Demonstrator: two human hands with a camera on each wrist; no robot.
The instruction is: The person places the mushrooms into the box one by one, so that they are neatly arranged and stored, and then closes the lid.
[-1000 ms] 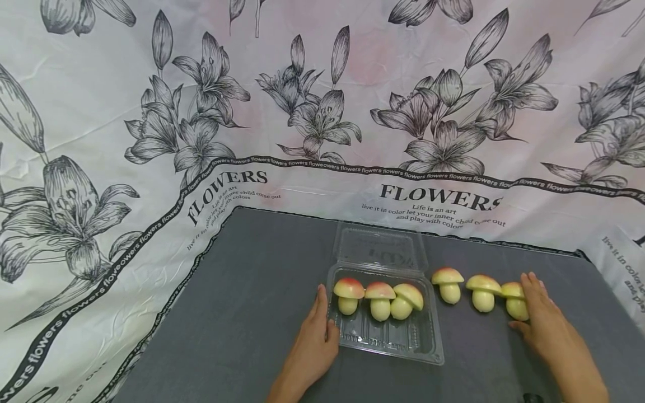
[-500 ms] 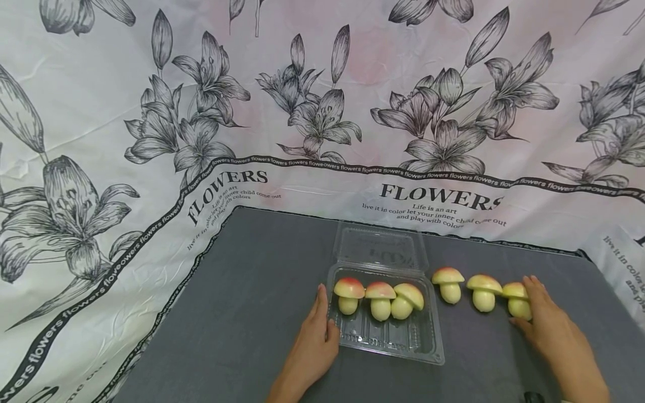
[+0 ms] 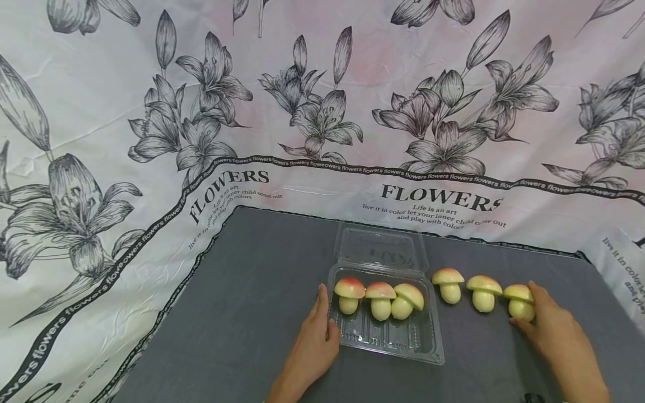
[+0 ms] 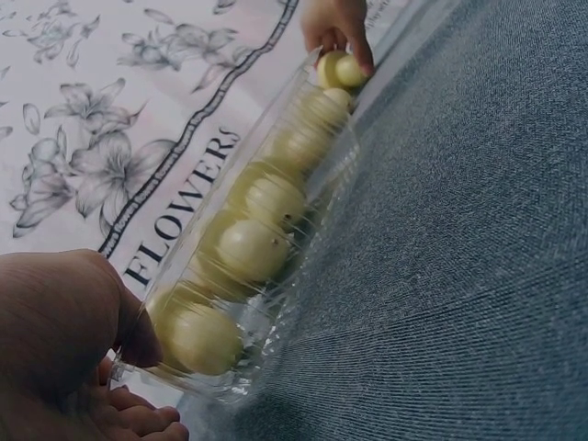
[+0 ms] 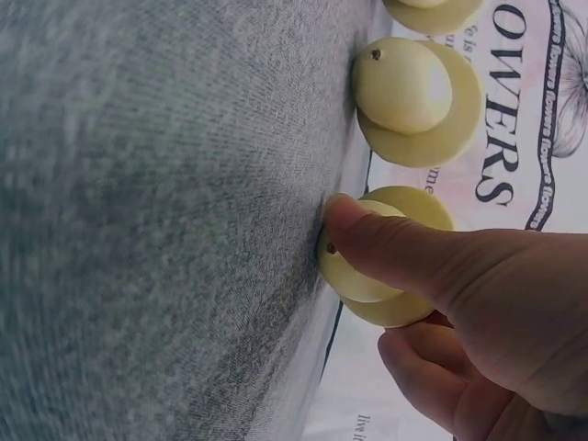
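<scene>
A clear plastic clamshell container lies on the grey table with its lid folded back. Three mushroom-shaped pieces, yellow with reddish caps, sit in its far half, the leftmost mushroom standing nearest my left hand. My left hand grips the container's left rim, thumb on one side and fingers below in the left wrist view. To the right, my right hand holds the end mushroom from its right side. In the right wrist view the thumb presses that mushroom's pale stem, and the fingertips behind it are partly hidden.
Two more mushrooms, a nearer one and a middle one, stand between the container and my right hand. A flower-printed cloth hangs behind the table. A small black object shows at the bottom edge.
My right hand has shifted slightly to the right and nearer, and the end mushroom has moved a little right with it, widening its gap from the middle one. My left hand stays put.
</scene>
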